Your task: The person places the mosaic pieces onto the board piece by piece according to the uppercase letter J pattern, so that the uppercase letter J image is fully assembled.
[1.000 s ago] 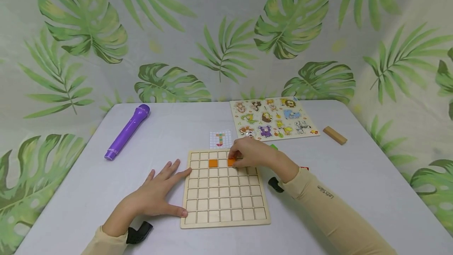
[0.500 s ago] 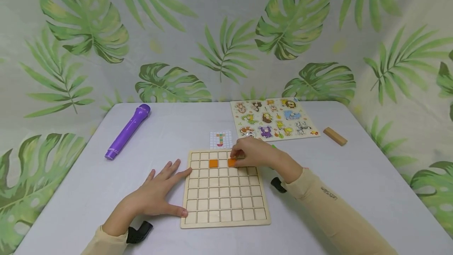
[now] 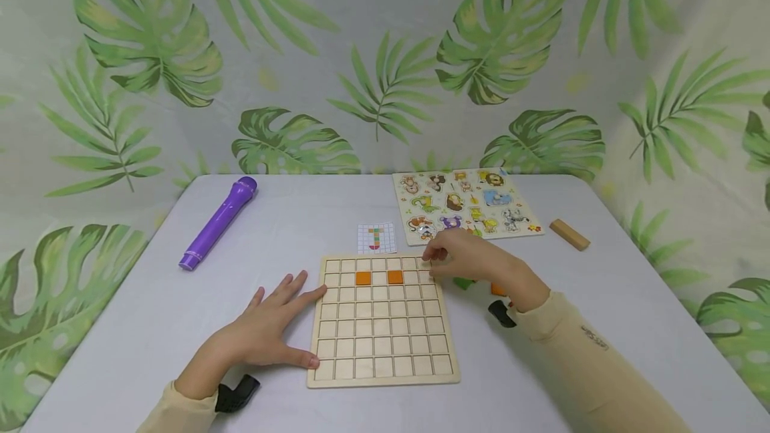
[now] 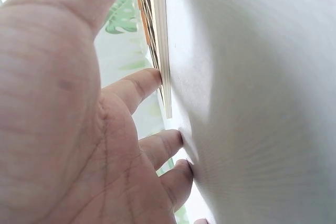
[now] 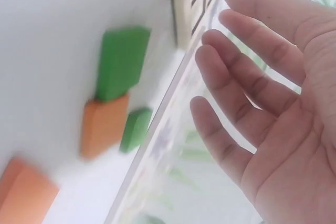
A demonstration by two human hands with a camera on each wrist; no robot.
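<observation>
A wooden grid board (image 3: 382, 326) lies flat on the table, with two orange square tiles (image 3: 363, 278) seated in its second row, one cell apart. My left hand (image 3: 259, 336) is spread at the board's left side, its thumb and index finger touching the edge; the left wrist view shows a fingertip against the board's rim (image 4: 164, 51). Over the board's upper right corner is my right hand (image 3: 469, 256), its fingers loosely bent and holding nothing. Beneath it in the right wrist view lie a green tile (image 5: 123, 61), an orange tile (image 5: 104, 127) and a smaller-looking green one (image 5: 136, 129).
A small pattern card (image 3: 376, 238) lies just behind the board. Further back is an animal puzzle board (image 3: 466, 202), with a wooden block (image 3: 569, 235) to its right. A purple toy microphone (image 3: 218, 222) lies at the left. Another orange tile (image 5: 26, 192) shows in the right wrist view.
My right hand has let go of the right orange tile and moved right, off that cell. More of the loose tiles beside the board now show. The left hand has stayed put.
</observation>
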